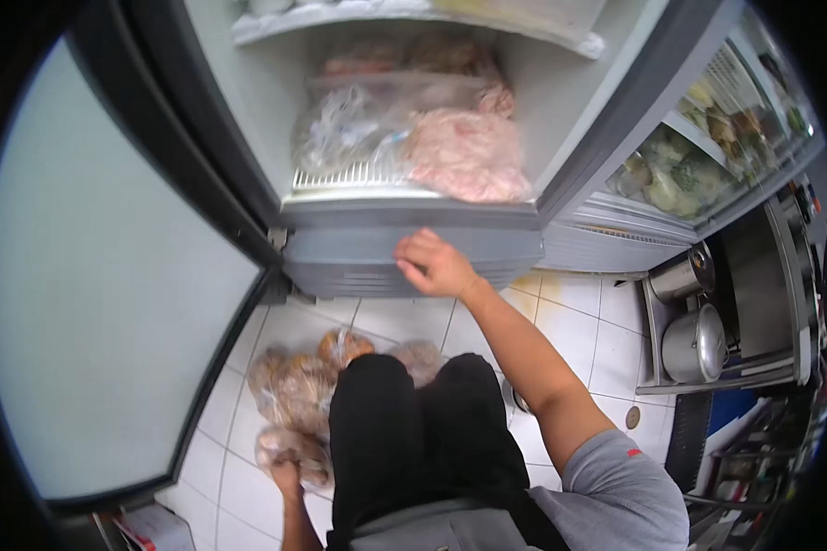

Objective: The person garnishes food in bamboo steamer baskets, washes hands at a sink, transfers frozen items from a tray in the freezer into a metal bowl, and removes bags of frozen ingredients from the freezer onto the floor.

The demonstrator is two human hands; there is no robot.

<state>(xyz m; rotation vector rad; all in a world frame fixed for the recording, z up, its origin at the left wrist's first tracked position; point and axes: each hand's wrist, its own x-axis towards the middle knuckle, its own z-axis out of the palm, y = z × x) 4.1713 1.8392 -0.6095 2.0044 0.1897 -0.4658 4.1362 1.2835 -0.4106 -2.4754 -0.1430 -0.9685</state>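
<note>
At the lower left, my left hand (287, 472) grips a clear plastic bag (294, 448) of brownish food, low near the floor; the bag partly hides its fingers. More knotted bags of brown food (299, 390) lie just beyond it on the tiles, along with a bag with orange-brown contents (345, 346). My right hand (432, 264) is in front of the fridge's grey lower panel (340, 253), its fingers loosely bent and thumb apart, with nothing visible in it. Inside the open fridge, a bag of pale pink meat (469, 154) sits beside a crumpled clear bag (345, 133).
The fridge door (119, 275) stands swung open on the left. At right is a second glass-fronted fridge (680, 174) with bagged greens. A metal shelf rack holds a lidded pot (694, 344). Another bag (416, 361) lies by my knees, on the white tiled floor (574, 326).
</note>
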